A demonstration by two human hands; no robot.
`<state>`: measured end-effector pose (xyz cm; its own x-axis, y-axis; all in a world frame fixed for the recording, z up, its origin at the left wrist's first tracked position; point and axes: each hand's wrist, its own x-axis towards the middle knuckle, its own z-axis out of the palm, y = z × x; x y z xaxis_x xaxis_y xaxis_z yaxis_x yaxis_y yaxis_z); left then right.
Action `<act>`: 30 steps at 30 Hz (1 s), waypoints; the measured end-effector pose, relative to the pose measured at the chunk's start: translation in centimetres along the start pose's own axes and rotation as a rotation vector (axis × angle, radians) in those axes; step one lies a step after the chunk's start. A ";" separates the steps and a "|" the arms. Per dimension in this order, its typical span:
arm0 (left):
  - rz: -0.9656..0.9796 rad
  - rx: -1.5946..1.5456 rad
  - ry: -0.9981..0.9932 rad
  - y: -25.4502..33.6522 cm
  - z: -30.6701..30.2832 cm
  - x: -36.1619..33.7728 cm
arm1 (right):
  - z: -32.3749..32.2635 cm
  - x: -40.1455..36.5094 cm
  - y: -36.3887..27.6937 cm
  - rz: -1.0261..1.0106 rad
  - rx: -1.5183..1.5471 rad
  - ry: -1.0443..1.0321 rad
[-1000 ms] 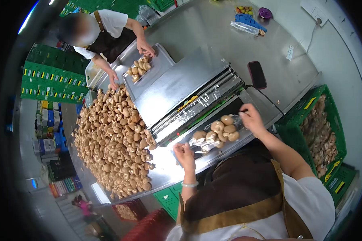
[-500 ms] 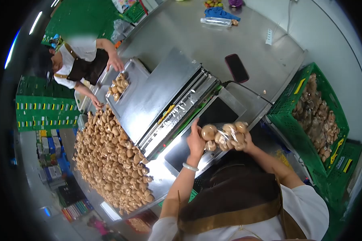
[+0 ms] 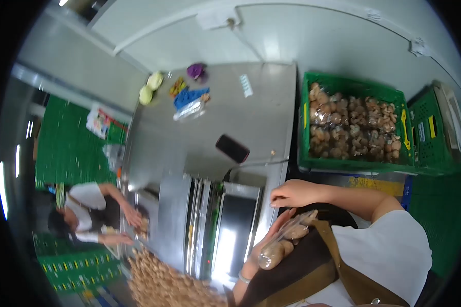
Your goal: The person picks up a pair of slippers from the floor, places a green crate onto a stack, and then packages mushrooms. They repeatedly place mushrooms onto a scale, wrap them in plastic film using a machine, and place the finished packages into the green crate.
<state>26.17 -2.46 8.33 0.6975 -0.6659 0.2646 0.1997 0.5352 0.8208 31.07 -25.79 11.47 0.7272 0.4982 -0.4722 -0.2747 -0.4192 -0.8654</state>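
Note:
My left hand (image 3: 272,233) holds a clear film-wrapped pack of mushrooms (image 3: 277,251), tilted on end close to my apron. The palm and fingers lie along the pack's far side, partly hidden by it. Just above, my right hand (image 3: 291,194) is apart from the pack, with its fingers curled together and nothing visible in them. Beside my hands stands a film wrapping machine (image 3: 202,225) with a dark plate (image 3: 235,217) on its near side.
A green crate (image 3: 356,166) of wrapped mushroom packs (image 3: 358,123) stands at right. On the steel table (image 3: 164,138) lie a phone (image 3: 232,148), a blue cloth (image 3: 190,97) and a purple cabbage (image 3: 195,70). Loose mushrooms (image 3: 164,281) are heaped at lower left, near a co-worker (image 3: 95,212).
The view has swung right toward the crate. My right hand has let go of the mushroom pack, which has come nearer my body and tilted in my left hand.

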 end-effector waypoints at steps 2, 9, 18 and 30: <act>-0.139 0.041 0.013 -1.1 0.1 2.1 | -1.9 -3.3 -0.9 -0.668 -0.013 0.205; -0.798 0.311 0.397 -7.9 -2.0 7.5 | -7.6 -3.6 5.3 -0.301 0.330 0.222; -0.845 0.520 0.370 -7.5 -3.4 13.4 | -26.3 -8.8 33.4 0.110 0.576 1.573; -0.666 0.936 0.222 -4.7 -5.1 6.9 | -27.9 -4.0 35.0 0.613 -0.705 1.568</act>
<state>33.53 -6.91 3.76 0.7696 -0.5157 -0.3764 0.0506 -0.5385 0.8411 36.10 -63.56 -12.23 0.6025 -0.7490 0.2756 -0.7153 -0.6599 -0.2300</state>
